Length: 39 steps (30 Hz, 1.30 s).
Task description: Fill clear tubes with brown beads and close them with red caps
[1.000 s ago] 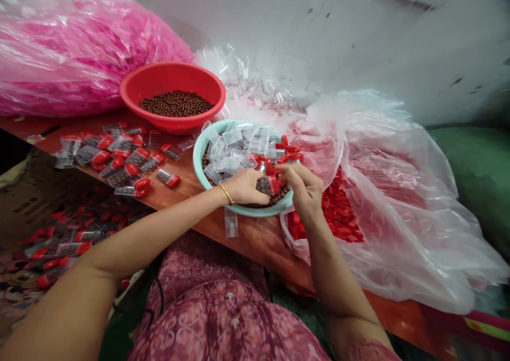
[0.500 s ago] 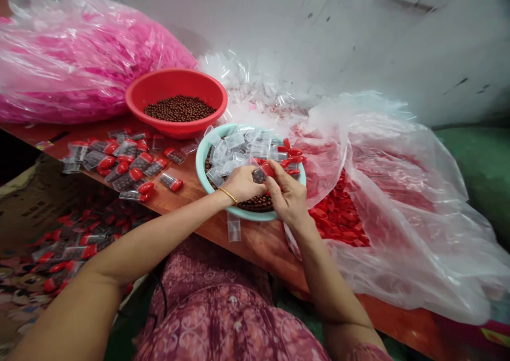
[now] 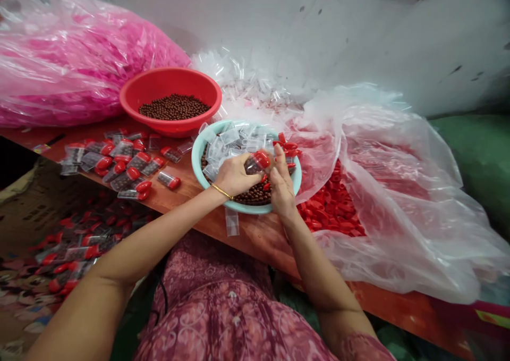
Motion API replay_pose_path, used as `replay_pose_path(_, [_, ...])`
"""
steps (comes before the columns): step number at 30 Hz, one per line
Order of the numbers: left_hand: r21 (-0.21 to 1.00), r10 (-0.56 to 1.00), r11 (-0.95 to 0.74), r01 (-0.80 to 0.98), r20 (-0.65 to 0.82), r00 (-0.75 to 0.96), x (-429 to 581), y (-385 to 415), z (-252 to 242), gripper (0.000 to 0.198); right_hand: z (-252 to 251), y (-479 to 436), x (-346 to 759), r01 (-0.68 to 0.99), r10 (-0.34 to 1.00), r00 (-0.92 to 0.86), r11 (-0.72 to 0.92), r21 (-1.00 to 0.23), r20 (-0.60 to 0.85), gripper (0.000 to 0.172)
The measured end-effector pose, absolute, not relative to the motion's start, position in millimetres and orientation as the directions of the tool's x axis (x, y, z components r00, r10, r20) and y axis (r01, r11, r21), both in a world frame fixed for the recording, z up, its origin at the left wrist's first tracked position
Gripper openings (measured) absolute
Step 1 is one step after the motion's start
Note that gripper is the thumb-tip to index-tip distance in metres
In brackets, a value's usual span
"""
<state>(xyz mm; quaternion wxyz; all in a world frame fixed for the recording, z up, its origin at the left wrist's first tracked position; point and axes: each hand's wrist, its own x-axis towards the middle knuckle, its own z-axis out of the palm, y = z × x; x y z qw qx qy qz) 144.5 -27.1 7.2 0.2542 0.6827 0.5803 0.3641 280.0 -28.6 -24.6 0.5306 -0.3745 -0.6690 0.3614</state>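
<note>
My left hand [image 3: 231,177] is closed around a small clear plastic container [image 3: 252,165] with a red cap [image 3: 262,159] on its right end; dark contents show through its wall. Close to that cap is my right hand [image 3: 282,191], its fingers stretched upward and apart; whether the palm touches the cap, I cannot tell. Both hands are over a pale turquoise basin [image 3: 195,161]. Inside it lie brown beads [image 3: 257,193], a heap of clear empty containers [image 3: 229,143] and several red caps [image 3: 290,147] at the right side. Small red bits show near my right thumb.
Behind stands a red basin [image 3: 127,92] of brown beads. Capped containers [image 3: 127,177] lie on the table's left, with more in a cardboard box [image 3: 19,191] below. A bag of pink pieces [image 3: 87,58] is at back left; a bag of red caps [image 3: 330,207] lies right.
My right fingers have come off the container's cap and straightened. My left hand has tilted the container, cap end up and to the right. The whole view has shifted slightly.
</note>
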Motion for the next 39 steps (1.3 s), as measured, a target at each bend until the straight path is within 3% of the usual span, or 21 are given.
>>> replay_pose_path(2, [0.730,0.975,-0.183,0.658,0.219,0.028,130.6,-29.9,15.0,0.031,-26.0,-25.5,287.0,0.155,0.888,-0.110,0.459,-0.875,0.446,0.050])
replay_pose_path(4, [0.667,0.974,-0.101,0.738,0.217,-0.062,104.1,-32.1,23.4,0.033,-25.8,-20.5,301.7,0.333,0.872,-0.102,0.483,-0.809,0.479,0.041])
replay_pose_path(7, [0.475,0.951,0.162,0.865,0.159,-0.266,48.2,-32.6,32.0,0.033,-22.5,-10.7,329.4,0.681,0.823,-0.265,0.529,-0.506,0.503,0.024])
replay_pose_path(9, [0.278,0.929,0.325,0.904,0.088,-0.360,14.3,-32.5,34.7,0.037,-19.3,-4.7,342.6,0.785,0.824,-0.402,0.535,-0.312,0.400,0.020])
replay_pose_path(11, [0.106,0.923,0.357,0.928,0.113,-0.368,-3.9,-34.3,36.7,0.044,-16.1,-0.3,347.2,0.818,0.829,-0.493,0.545,-0.182,0.266,0.019])
replay_pose_path(13, [0.037,0.939,0.258,0.965,0.228,-0.260,-0.1,-38.7,39.2,0.045,-13.3,3.1,343.9,0.820,0.820,-0.550,0.566,-0.087,0.158,0.021])
replay_pose_path(15, [0.035,0.954,0.038,0.999,0.295,-0.046,23.5,-43.9,41.2,0.037,-11.4,6.1,336.3,0.814,0.813,-0.579,0.581,-0.012,0.068,0.023])
replay_pose_path(17, [0.032,0.943,-0.275,0.961,0.206,0.263,57.6,-46.2,40.7,0.027,-10.6,8.9,328.2,0.811,0.812,-0.584,0.584,0.042,-0.002,0.020])
replay_pose_path(19, [0.009,0.810,-0.586,0.810,0.031,0.586,90.7,-42.2,36.5,0.025,-10.5,10.5,322.6,0.810,0.812,-0.583,0.584,0.054,-0.036,0.015])
replay_pose_path(22, [-0.026,0.606,-0.793,0.608,-0.140,0.783,123.2,-24.3,26.6,0.026,-11.3,9.4,320.5,0.829,0.831,-0.556,0.555,-0.061,0.012,0.014])
replay_pose_path(26, [-0.105,0.523,-0.851,0.514,-0.257,0.813,138.3,-0.1,18.4,0.023,-17.5,4.4,324.3,0.820,0.912,-0.364,0.410,-0.400,0.187,0.012])
replay_pose_path(28, [-0.135,0.495,-0.868,0.479,-0.330,0.804,141.8,4.4,17.7,0.022,-22.9,3.9,326.1,0.729,0.940,-0.265,0.341,-0.593,0.215,0.012])
replay_pose_path(31, [-0.160,0.486,-0.873,0.461,-0.379,0.788,145.0,4.7,18.3,0.024,-29.7,7.6,328.3,0.435,0.951,-0.254,0.275,-0.857,0.176,0.020])
replay_pose_path(34, [-0.151,0.520,-0.850,0.504,-0.386,0.762,145.4,4.7,19.5,0.017,-30.4,12.9,331.0,0.205,0.942,-0.289,0.234,-0.950,0.170,0.033])
replay_pose_path(39, [-0.037,0.650,-0.734,0.678,-0.329,0.685,150.6,3.7,23.9,0.025,-23.6,16.8,335.9,0.084,0.955,-0.267,0.158,-0.984,0.131,0.032])
